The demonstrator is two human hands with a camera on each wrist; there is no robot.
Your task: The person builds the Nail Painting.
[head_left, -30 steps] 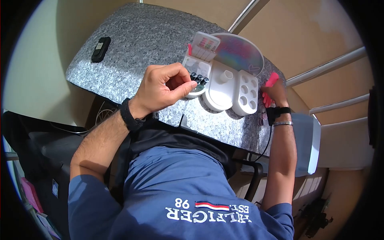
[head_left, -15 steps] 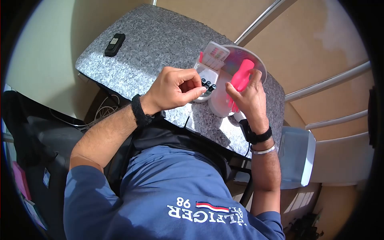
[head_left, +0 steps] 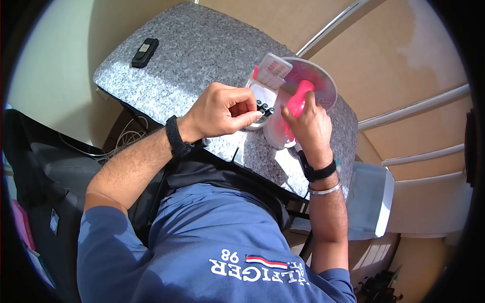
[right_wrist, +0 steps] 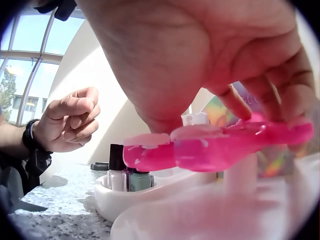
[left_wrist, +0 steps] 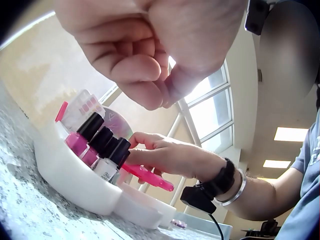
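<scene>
Right hand (head_left: 314, 130) grips pink toe separator (head_left: 298, 103) above white organiser (head_left: 273, 137); left hand (head_left: 218, 110) curled, apparently empty. Step judged: positioning; next calls for level lowering

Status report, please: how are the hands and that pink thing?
Left hand curled, seemingly empty. Right hand gripping pink thing over white tray. Bottles close by.
</scene>
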